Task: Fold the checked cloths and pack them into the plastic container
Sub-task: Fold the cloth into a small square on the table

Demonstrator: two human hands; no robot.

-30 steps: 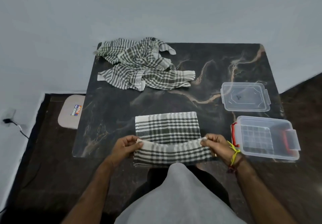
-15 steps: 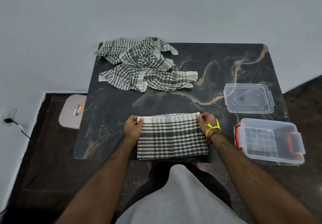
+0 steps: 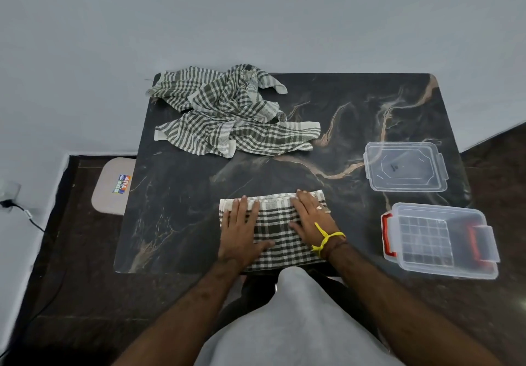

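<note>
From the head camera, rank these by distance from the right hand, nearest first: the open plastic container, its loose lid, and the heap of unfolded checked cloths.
Measured from the right hand, which lies flat on the folded cloth:
1. Plastic container, to its right at the table's near edge.
2. Lid, right and farther back.
3. Heap of unfolded cloths, far back-left.
Lid and heap are fairly close to call.

Lighting is soft, even and moderately dim. Faint glare sheens the dark table [image 3: 355, 104]. Shadows are weak and diffuse. Wide-angle distortion bows the frame edges; overall detail is slightly soft.
</note>
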